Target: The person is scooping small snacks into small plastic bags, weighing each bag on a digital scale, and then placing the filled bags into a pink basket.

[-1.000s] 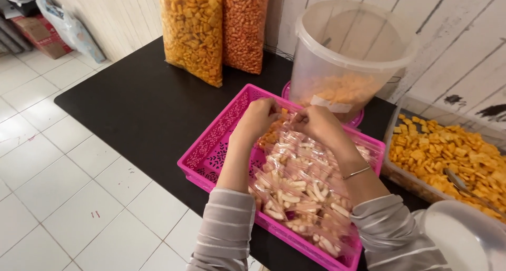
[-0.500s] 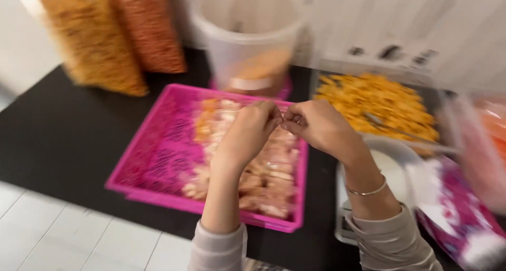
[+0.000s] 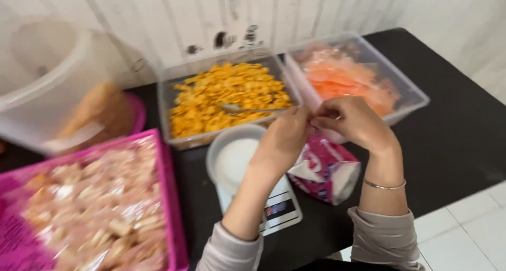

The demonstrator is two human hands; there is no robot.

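Both hands up over the scale point(image 3: 274, 207) & white bowl point(image 3: 232, 157), left hand point(image 3: 284, 136) & right hand point(image 3: 353, 121) pinched on sth tiny between fingertips, can't tell what, pink basket point(image 3: 171, 197) already stacked w/ filled snack bags point(image 3: 100, 202), yellow-cracker tub point(image 3: 226, 94) full.

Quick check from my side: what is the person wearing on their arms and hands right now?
Both arms are in light grey long sleeves with faint stripes, pushed up to mid-forearm. The left hand is bare, with no glove or jewellery visible. The right hand is also bare, with a thin silver bracelet around that wrist.
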